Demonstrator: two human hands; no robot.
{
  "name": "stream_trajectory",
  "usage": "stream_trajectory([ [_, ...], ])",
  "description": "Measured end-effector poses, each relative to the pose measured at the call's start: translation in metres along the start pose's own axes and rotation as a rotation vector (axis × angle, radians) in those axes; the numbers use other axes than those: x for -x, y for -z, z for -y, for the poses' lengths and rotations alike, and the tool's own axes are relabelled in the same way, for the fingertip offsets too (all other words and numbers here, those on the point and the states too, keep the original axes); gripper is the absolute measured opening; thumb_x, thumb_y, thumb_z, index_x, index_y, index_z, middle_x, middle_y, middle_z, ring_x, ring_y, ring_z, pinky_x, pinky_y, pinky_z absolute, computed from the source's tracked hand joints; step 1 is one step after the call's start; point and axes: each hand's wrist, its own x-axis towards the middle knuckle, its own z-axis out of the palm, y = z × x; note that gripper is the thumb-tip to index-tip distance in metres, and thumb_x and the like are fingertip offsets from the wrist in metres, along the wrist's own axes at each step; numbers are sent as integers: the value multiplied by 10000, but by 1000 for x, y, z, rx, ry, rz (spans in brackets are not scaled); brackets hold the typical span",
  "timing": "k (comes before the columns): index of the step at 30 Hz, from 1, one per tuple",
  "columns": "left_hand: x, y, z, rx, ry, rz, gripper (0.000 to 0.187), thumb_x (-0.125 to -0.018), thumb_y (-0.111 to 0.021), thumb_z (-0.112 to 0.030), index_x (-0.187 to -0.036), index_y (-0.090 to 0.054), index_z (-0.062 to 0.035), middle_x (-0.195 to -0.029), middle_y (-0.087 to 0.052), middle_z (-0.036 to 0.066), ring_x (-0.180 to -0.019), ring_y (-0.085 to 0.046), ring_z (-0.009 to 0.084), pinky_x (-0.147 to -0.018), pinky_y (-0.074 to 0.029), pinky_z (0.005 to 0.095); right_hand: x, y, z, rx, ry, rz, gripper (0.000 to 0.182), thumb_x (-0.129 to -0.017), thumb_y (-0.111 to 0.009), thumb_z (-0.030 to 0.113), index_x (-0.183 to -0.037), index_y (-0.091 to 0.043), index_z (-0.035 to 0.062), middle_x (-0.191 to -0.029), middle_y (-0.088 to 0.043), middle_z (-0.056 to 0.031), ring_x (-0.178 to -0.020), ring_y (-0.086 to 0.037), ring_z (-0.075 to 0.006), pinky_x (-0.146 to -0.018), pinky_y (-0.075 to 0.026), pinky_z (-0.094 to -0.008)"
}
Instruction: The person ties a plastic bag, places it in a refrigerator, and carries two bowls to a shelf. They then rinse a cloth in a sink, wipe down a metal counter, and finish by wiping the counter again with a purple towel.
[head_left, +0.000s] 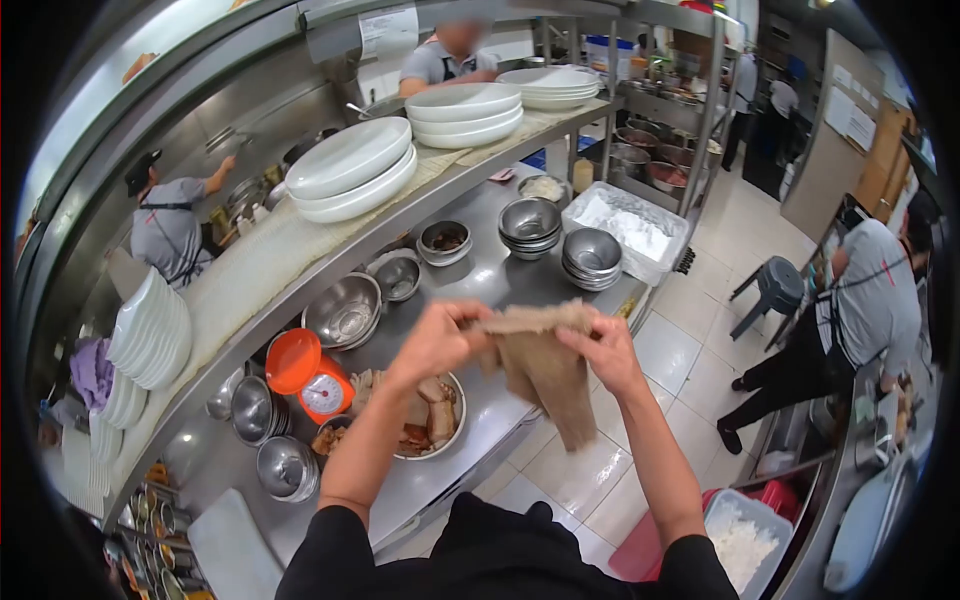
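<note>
A brownish cloth (548, 375) is stretched between my two hands over the counter's front edge, its lower part hanging down above the floor. My left hand (440, 343) pinches the cloth's left end. The right end is gripped by my right hand (608, 348), with the thumb pressed on top. Below my left forearm stands a large bowl (461, 418) holding pieces of cooked-looking meat (440, 410). Beside it is an orange kitchen scale (325, 392).
Metal bowls (530, 222) stand in stacks on the steel counter (470, 310), with a tub of white powder (625, 230) at its right end. White plates (350, 160) fill the shelf above. Co-workers stand across the shelf and at right (860, 300). A dark stool (770, 290) stands on the floor.
</note>
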Motion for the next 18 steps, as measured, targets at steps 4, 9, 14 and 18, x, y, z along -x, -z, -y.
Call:
stream_trajectory([
  [4,-29,26,-15,-138,-473,-339,192,-596,-640,59,-779,-598,18,-777,-561,55,-734,-531,149,-660,-422,253,-67,3,3,141,221,-7,190,-728,-651,49,-906,-647,-18,-904,-593,-63,-832,-543,-149,-742,-423,-257],
  [9,-25,17,7,-383,-394,-419,206,-566,-588,42,-765,-538,21,-737,-508,86,-696,-525,192,-631,-411,262,-94,13,-43,-18,296,152,217,-663,-628,-14,-876,-657,19,-890,-598,-65,-850,-544,-145,-791,-416,-277],
  [14,3,-49,97,-343,63,-253,183,-644,-570,-49,-824,-567,-16,-796,-544,142,-748,-561,320,-662,-447,371,-41,32,-132,104,-83,282,223,-658,-651,-29,-872,-651,34,-881,-602,-57,-844,-550,-158,-785,-421,-269],
  [18,27,-100,156,-347,406,-29,239,-665,-577,-126,-884,-593,-30,-957,-589,157,-868,-573,360,-746,-457,421,9,50,-191,120,-402,436,145,-714,-665,13,-855,-638,33,-842,-597,-39,-811,-544,-142,-731,-422,-257],
])
